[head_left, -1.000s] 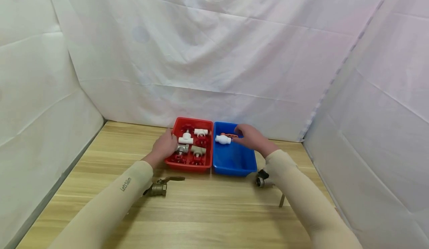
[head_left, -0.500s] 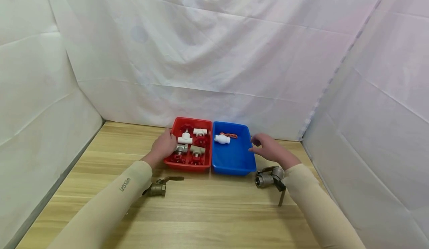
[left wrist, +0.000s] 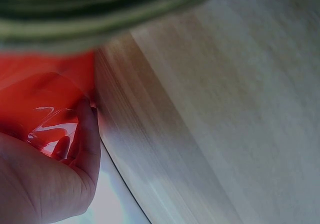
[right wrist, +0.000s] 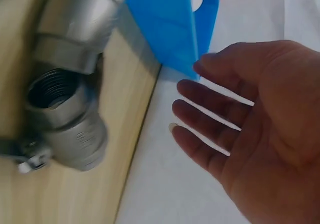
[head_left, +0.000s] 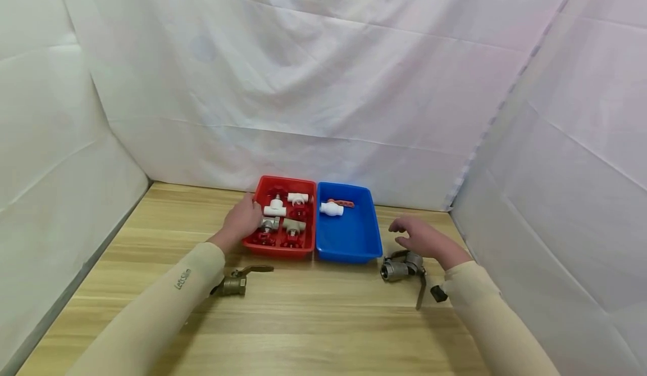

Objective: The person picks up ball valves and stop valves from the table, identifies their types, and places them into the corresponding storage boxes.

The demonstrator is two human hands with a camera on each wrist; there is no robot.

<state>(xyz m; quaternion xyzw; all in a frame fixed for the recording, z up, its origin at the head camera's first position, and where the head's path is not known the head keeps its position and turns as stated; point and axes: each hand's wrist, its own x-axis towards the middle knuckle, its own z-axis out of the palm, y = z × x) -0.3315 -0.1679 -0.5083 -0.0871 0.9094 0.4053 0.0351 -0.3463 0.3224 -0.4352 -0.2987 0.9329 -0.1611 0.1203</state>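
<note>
On the wood table [head_left: 303,325] nearest me, L side: brass valve [head_left: 235,285], partly hidden by the L sleeve [head_left: 151,311]; prob. heavy for its size & rigid, so hold the body, not the lever. Sleeve lettering [head_left: 182,279] looks like "LetsSlim". R side: grey metal valves [head_left: 396,270], close together, prob. weighty & smooth; body again best. Marks on one, illegible. R hand [head_left: 424,238] near them, not touching; fingers apart, loosely bent, nothing held. L hand [head_left: 242,217] at L wall of red tray [head_left: 278,252], fingers bent against it; can't tell if it grips. Tray's prob. light plastic, w/ red-handwheel valves [head_left: 295,225] inside. Just beside, blue tray [head_left: 350,241]: white valve [head_left: 331,209], orange lever [head_left: 346,203], prob. light. Behind: white cloth [head_left: 303,84].
</note>
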